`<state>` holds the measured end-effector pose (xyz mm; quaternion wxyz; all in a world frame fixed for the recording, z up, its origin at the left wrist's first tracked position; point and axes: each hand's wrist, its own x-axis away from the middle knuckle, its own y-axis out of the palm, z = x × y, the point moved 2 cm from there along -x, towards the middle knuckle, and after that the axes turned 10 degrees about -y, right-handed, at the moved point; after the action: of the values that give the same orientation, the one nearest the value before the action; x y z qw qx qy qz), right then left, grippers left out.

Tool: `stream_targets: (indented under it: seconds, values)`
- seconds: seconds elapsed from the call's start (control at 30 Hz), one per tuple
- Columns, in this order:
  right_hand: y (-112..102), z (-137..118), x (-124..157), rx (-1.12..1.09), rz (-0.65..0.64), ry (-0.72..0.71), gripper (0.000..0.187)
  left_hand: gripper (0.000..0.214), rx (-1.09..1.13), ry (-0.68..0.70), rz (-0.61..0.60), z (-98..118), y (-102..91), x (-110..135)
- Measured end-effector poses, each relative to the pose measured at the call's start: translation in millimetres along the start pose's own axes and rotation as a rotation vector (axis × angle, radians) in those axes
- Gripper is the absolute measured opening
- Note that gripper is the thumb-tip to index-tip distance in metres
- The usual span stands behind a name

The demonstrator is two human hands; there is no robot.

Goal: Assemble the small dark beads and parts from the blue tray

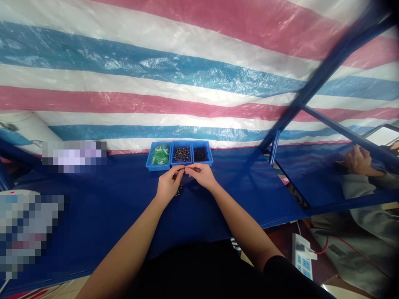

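Dark and tiny, the small piece (184, 168) sits where the fingertips meet, just in front of the blue bins (158, 168). Left hand (169, 182) and right hand (202, 175) both appear to pinch it (its shape is mostly covered). Two-handed fine handling seems in hand, and the next move calls for steady fingertips. Loose parts (178, 191) lie partly hidden beside the left hand; pixelation masks the items at far left (34, 232).

Three blue bins (158, 168), wearer's two hands (168, 181) (202, 175), one power strip (303, 259), one co-worker (370, 216).
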<state>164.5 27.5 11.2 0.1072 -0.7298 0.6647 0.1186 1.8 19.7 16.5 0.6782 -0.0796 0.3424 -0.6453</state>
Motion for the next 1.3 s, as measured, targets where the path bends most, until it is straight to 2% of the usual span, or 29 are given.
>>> stream_targets:
  seconds: [0.47,0.67,1.0,1.3]
  values:
    - [2.5,-0.5,0.9,-0.015,0.001,-0.026,0.034,0.025,-0.015,-0.05,-0.025,-4.1,1.7,-0.1]
    - [1.6,0.3,0.1,-0.025,0.006,-0.011,0.034,0.028,0.047,-0.061,-0.062,-3.6,2.4,0.6]
    - [1.8,0.3,0.2,-0.065,0.008,-0.017,0.034,0.024,0.008,-0.002,-0.04,-0.4,-0.2,0.2]
    - [0.9,1.6,-0.3,-0.064,0.037,-0.03,0.03,0.026,0.034,-0.032,-0.028,-2.6,2.3,0.4]
